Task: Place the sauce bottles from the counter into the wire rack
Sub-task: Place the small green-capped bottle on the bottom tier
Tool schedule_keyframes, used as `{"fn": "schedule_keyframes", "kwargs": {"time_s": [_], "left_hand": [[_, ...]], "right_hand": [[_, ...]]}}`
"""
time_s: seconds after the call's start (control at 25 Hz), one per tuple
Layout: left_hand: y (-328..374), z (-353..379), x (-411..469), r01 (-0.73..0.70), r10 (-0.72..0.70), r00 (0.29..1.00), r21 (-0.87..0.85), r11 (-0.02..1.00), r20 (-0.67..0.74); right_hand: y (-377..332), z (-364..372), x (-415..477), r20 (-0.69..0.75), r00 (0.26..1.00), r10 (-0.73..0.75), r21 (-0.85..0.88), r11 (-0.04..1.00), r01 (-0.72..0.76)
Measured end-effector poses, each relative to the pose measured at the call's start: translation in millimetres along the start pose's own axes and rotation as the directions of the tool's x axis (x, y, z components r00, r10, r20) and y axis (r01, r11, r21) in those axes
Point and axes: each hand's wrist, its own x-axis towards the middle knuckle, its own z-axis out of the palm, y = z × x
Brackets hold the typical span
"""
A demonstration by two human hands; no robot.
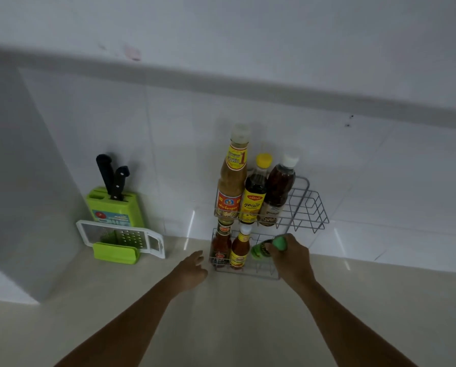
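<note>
A two-tier grey wire rack (307, 207) stands on the counter against the tiled wall. Its upper tier holds three bottles: a tall tan sauce bottle (231, 181), a dark bottle with a yellow cap (254, 193) and a brown bottle with a white cap (277, 192). In the lower tier stand a red sauce bottle (221, 245) and an orange one with a white cap (240, 250). My right hand (291, 256) grips a small green bottle (264, 249), tilted, at the lower tier to the right of the orange bottle. My left hand (192, 270) hovers open just left of the rack's base.
A green knife block (113, 210) with two black-handled knives stands at the left by the wall. A white and green grater (121, 241) leans in front of it. The beige counter (235, 327) stretches toward me. A white wall panel juts out at far left.
</note>
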Motion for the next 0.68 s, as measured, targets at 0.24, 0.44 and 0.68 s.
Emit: {"fn": "schedule_keyframes", "kwargs": {"time_s": [0.24, 0.44, 0.68], "left_hand": [[4.8, 13.7, 12.6, -0.086, 0.092, 0.994, -0.113, 0.990, 0.055], [6.1, 10.9, 14.2, -0.109, 0.112, 0.992, -0.054, 0.993, 0.061], [0.9, 11.2, 19.2, -0.107, 0.110, 0.993, -0.056, 0.993, 0.042]], "right_hand": [[-0.1, 21.2, 41.2, 0.282, 0.958, -0.050, -0.380, 0.911, 0.160], [-0.8, 29.4, 56.4, 0.431, 0.900, -0.063, -0.478, 0.830, 0.287], [0.9, 32.4, 59.6, 0.458, 0.888, -0.033, -0.519, 0.802, 0.297]]}}
